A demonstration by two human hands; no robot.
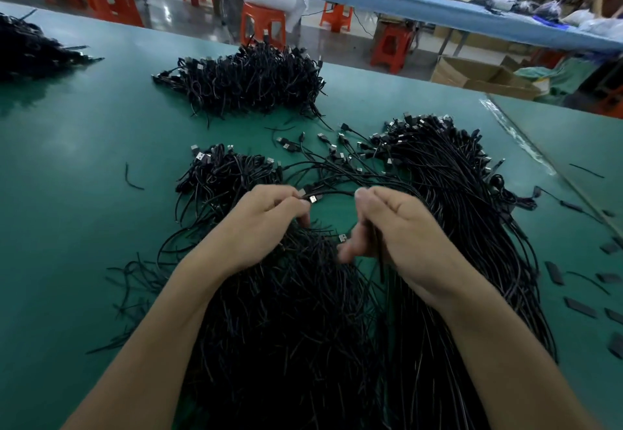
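A green surface [84, 160] carries everything. The biggest mass of black cables [286, 328] lies at its near edge, under both forearms, its strands running away from the person. Just to its right, a long bundle [455, 200] stretches from the near edge toward the middle, with its metal plugs bunched at the far end. A rounded heap [249, 79] sits close to the far edge, and a darker heap [27, 48] lies at the far left corner. A smaller tangled pile [222, 173] lies left of centre, touching the near mass. Loose cables [330, 156] fan out between that pile and the long bundle. The left hand [269, 224] and the right hand [397, 227] hover over the middle of the surface, above the far end of the near mass. One single cable [337, 192] spans the gap between them. The left fingers are curled and pinch it just behind its USB plug [313, 198]; the right fingers are curled too, pinching the other end, though the lower ones are blurred. Small flat black pieces [580, 306] lie scattered along the right edge.
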